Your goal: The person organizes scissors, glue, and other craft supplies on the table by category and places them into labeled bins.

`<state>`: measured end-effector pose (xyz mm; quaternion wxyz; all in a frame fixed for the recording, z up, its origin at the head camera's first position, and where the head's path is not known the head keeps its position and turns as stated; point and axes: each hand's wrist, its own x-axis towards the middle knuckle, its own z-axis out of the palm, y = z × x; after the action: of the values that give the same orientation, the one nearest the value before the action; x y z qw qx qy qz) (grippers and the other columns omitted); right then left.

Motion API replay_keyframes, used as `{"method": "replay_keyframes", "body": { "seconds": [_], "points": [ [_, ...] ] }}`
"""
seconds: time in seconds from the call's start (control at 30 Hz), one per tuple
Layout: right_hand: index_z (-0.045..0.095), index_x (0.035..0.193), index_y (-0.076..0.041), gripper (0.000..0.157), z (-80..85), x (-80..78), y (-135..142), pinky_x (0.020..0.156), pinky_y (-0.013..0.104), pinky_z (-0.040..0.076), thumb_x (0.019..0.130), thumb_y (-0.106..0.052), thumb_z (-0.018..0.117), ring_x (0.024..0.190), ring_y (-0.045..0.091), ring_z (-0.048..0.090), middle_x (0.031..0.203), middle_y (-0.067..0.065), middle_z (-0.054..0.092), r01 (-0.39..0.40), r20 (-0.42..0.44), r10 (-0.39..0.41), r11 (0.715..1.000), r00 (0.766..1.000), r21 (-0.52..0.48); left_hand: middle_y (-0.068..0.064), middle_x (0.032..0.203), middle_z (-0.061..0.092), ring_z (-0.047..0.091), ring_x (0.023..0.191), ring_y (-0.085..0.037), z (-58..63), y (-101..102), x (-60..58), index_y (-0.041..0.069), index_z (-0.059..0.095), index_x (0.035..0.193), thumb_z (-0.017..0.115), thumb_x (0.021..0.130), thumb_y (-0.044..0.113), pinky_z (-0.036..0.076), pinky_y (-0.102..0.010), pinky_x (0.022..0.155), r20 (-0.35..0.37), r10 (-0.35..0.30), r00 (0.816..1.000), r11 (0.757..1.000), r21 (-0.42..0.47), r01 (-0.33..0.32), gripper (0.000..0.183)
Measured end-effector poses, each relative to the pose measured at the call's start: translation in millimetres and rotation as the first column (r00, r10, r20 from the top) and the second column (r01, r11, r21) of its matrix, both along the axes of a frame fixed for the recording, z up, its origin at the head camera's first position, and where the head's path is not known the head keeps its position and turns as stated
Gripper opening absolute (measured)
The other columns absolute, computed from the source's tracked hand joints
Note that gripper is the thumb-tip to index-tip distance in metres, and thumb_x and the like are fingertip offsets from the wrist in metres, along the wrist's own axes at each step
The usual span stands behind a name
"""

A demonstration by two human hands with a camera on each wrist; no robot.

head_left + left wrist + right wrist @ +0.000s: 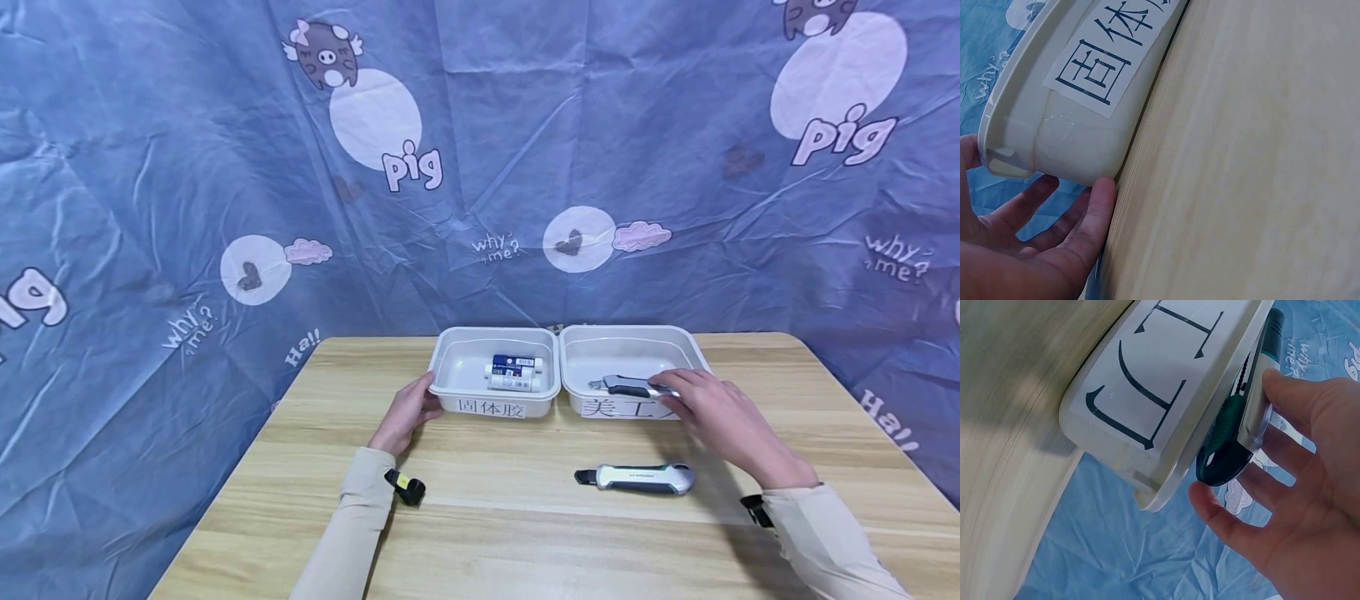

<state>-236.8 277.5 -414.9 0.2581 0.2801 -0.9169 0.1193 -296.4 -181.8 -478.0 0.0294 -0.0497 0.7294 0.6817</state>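
Observation:
In the head view, my right hand (712,412) holds a utility knife (630,386) over the front rim of the right white bin (630,342). The right wrist view shows the thumb on the grey body of that knife (1254,406) and the fingers along its other side, beside the labelled wall. My left hand (407,412) is at the front left corner of the left white bin (457,358), its fingertips touching the wall low down in the left wrist view. Several glue sticks (513,373) lie inside the left bin.
A second utility knife (645,478), grey and black, lies on the wooden table (487,533) in front of the right bin. Paper labels with Chinese characters are on both bins, which stand side by side. Behind the table hangs a blue printed cloth (510,183).

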Motion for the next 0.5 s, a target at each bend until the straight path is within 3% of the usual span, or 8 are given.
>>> {"method": "replay_keyframes", "body": {
  "seconds": [0.5],
  "points": [
    [0.073,0.113,-0.009,0.029,-0.9,-1.4,-0.7,0.068,0.056,0.056,0.085,-0.004,0.079,0.097,0.034,0.07,0.107,0.011,0.074,-0.019,-0.025,0.018,1.0,1.0,-0.021,-0.014,0.11,0.067,0.065,0.093,-0.016,-3.1,-1.1,-2.0,-0.004,0.058,0.137,0.048,0.108,0.041,0.058,-0.042,0.096,0.0,0.01,1.0,1.0,-0.003,-0.01,0.055]
  ]
}}
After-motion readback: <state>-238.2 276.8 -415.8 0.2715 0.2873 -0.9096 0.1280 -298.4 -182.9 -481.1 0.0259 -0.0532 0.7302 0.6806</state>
